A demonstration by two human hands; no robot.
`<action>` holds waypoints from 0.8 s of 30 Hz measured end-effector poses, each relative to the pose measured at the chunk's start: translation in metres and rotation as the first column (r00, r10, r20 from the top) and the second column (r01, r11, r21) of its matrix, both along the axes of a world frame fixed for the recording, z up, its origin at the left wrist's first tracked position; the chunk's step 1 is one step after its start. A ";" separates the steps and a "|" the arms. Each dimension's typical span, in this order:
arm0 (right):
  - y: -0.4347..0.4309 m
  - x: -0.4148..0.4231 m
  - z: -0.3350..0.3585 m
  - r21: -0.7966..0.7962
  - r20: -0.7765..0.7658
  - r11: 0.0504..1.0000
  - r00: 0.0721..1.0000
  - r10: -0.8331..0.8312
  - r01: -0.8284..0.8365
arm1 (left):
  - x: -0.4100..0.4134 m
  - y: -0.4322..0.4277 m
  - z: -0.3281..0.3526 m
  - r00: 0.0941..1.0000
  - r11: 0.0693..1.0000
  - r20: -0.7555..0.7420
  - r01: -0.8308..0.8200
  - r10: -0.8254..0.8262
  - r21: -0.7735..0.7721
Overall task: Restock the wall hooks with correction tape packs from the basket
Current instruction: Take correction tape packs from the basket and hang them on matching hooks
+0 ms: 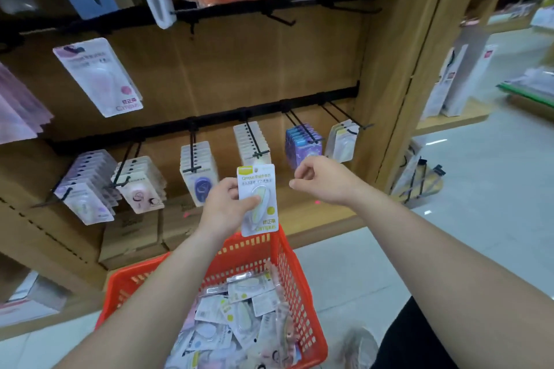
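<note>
My left hand (224, 205) grips a yellow-and-white correction tape pack (259, 201) upright, thumb across its front, above the orange basket (287, 252). The basket holds several loose packs (239, 314). My right hand (322, 178) hovers just right of the held pack with its fingers curled and nothing in it. On the black rail, hooks carry rows of packs: lilac (87, 189), pink (141, 186), blue-fronted (199, 171), white (251, 141), purple-blue (302, 144). The rightmost hook (350, 121) holds only a few yellowish packs (343, 141).
A higher rail carries a single pink pack (99, 78) and bare hooks (278, 19). Cardboard boxes (132, 234) stand under the hooks behind the basket. A wooden post (398, 99) ends the bay on the right, with tiled floor (479, 204) beyond.
</note>
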State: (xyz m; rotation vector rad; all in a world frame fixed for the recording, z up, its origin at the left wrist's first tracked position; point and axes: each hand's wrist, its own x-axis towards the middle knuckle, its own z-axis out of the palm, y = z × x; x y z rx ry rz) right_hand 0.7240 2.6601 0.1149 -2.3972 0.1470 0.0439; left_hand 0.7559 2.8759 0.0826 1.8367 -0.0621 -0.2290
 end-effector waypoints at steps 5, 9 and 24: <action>-0.074 -0.029 -0.030 -0.069 -0.151 0.997 0.987 -0.051 0.041 | 0.018 -0.089 -0.022 0.989 0.986 0.022 0.141 -0.143 0.087; -0.116 -0.046 -0.046 -0.052 -0.204 0.994 0.974 -0.100 0.091 | 0.036 -0.164 -0.031 0.969 0.964 0.089 0.216 -0.232 0.157; -0.155 -0.049 -0.079 0.084 -0.277 0.986 0.954 -0.117 0.145 | 0.108 -0.270 -0.060 0.975 0.962 0.141 0.134 -0.171 0.240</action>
